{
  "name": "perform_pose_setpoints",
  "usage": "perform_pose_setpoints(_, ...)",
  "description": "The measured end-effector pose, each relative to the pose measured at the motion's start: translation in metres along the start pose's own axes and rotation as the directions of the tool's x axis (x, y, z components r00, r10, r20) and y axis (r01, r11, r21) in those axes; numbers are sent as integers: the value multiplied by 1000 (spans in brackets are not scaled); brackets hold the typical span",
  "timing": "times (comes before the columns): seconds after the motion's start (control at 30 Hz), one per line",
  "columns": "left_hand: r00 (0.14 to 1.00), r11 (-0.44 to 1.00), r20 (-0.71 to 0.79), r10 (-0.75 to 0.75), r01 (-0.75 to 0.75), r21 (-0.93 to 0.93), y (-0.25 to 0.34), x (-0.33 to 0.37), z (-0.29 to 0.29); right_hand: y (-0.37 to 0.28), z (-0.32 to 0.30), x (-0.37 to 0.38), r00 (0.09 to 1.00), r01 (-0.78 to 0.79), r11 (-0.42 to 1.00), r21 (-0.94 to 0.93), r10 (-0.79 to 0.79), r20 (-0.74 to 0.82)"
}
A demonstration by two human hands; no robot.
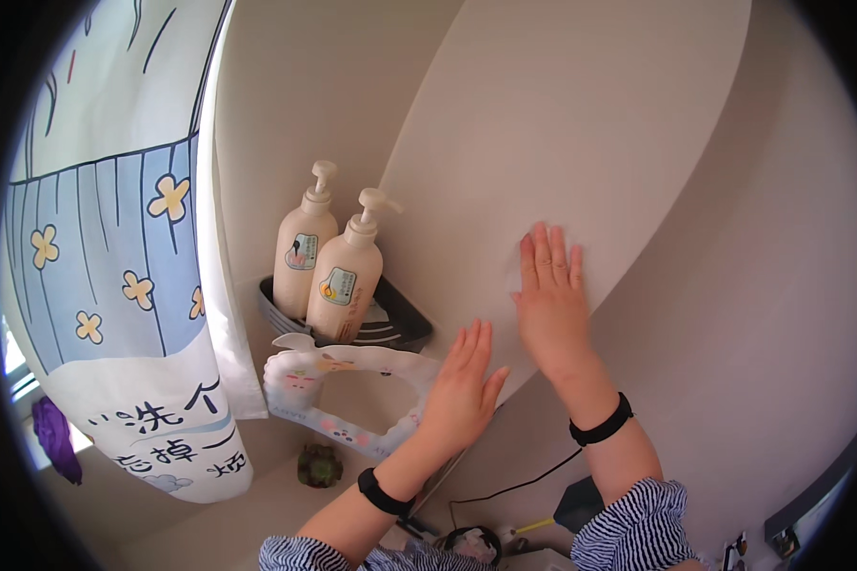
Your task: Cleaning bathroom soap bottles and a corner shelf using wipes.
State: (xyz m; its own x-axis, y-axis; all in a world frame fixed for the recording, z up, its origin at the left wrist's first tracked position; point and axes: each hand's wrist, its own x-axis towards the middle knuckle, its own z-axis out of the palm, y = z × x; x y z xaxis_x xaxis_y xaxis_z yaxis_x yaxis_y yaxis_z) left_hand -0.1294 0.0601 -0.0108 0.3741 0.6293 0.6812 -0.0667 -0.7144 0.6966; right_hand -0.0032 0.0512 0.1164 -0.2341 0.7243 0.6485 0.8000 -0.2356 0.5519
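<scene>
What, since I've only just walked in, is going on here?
A person has the left hand and right hand open, palms toward a pale wall, with the right one farther up. They appear to rest on it, and neither is gripping anything that I can see. The left is beside a white cutout frame with cartoon prints; whether they touch is unclear. Just above the frame, two pump bottles stand in a grey corner shelf.

I see the left hand (459,400) and right hand (554,314) spread against a pale wall (571,124), near two shelved pump bottles (345,290).
</scene>
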Motion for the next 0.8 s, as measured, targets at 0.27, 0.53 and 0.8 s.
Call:
perform_pose_setpoints(0.27, 998, 997, -3, -57, 57, 50, -13, -17, -6, -30, 46, -69, 955, 207, 971, 121, -228, 190)
perform_pose_setpoints(0.53, 997, 978, -73, 2, 14, 209, -11, -31, -25, -49, 72, -113, 937, 276, 956, 99, -291, 196)
perform_pose_setpoints(0.8, 995, 913, -67, -74, 94, 396, -5, -42, -31, -47, 83, -135, 929, 321, 927, 192, -348, 124)
